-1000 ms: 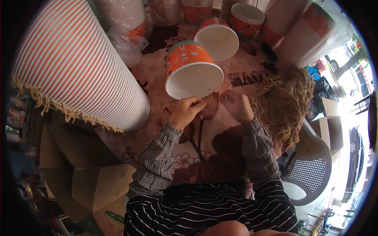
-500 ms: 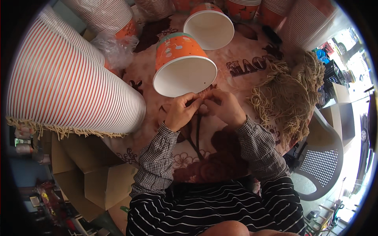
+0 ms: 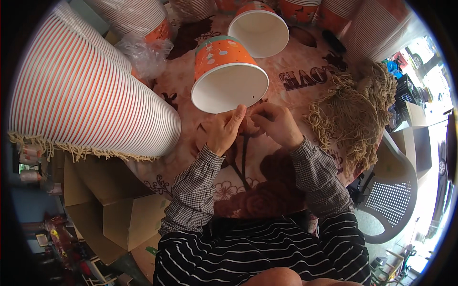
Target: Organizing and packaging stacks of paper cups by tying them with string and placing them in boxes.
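Note:
An orange paper bucket (image 3: 223,52) with a green base band lies on its side, its white open mouth toward me. A small dark hole shows in its inner wall near the rim. Just in front of that rim are both hands. My left hand (image 3: 225,129) is closed, thumb raised along the fingers; what it holds is hidden. My right hand (image 3: 280,125) is closed in a pinch beside it. A faint thin strand seems to run between the fingertips, too fine to name. A second paper bucket (image 3: 264,34) lies behind, mouth also facing me.
A long stack of nested buckets (image 3: 95,102) lies at left, with tan fringe (image 3: 81,153) below. Tan cords (image 3: 355,114) are heaped at right. More wrapped stacks line the back. An open cardboard box (image 3: 126,221) is at lower left, a grey chair (image 3: 389,202) at right.
My hands have moved slightly apart, and the left thumb has lifted upright. The whole view has shifted a little; the buckets look otherwise unmoved.

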`<state>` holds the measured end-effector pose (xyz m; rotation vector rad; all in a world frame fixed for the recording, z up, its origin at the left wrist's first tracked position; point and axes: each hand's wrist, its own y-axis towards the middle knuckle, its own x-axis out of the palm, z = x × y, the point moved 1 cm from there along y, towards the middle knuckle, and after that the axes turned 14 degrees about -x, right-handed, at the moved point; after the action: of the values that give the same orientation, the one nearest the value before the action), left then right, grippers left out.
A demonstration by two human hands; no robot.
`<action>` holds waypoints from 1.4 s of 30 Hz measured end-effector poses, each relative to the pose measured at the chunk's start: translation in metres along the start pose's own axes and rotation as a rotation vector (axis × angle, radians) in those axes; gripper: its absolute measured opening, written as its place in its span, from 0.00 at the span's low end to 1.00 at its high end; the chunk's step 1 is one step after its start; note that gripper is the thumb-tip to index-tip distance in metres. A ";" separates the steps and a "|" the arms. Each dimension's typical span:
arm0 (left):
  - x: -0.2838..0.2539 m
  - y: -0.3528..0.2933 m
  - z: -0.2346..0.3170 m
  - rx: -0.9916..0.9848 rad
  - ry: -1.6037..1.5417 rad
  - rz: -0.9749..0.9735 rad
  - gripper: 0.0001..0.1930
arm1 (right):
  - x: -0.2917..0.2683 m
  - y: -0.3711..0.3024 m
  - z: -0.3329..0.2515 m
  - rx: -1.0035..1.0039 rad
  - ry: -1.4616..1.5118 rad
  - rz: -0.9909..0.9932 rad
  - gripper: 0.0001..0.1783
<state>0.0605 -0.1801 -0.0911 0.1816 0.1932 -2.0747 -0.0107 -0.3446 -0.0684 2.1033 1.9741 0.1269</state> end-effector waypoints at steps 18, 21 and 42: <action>0.002 0.001 0.000 0.147 0.153 0.036 0.10 | -0.002 0.002 0.021 -0.128 -0.219 0.054 0.12; 0.002 0.000 0.001 0.121 0.110 0.029 0.08 | -0.001 0.002 0.020 -0.111 -0.187 0.074 0.12; 0.005 0.001 -0.003 0.245 0.260 0.166 0.04 | -0.001 0.002 0.018 -0.072 -0.351 0.035 0.09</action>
<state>0.0591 -0.1847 -0.0948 0.5992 0.0773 -1.9005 -0.0046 -0.3475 -0.0850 1.9581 1.7017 -0.1532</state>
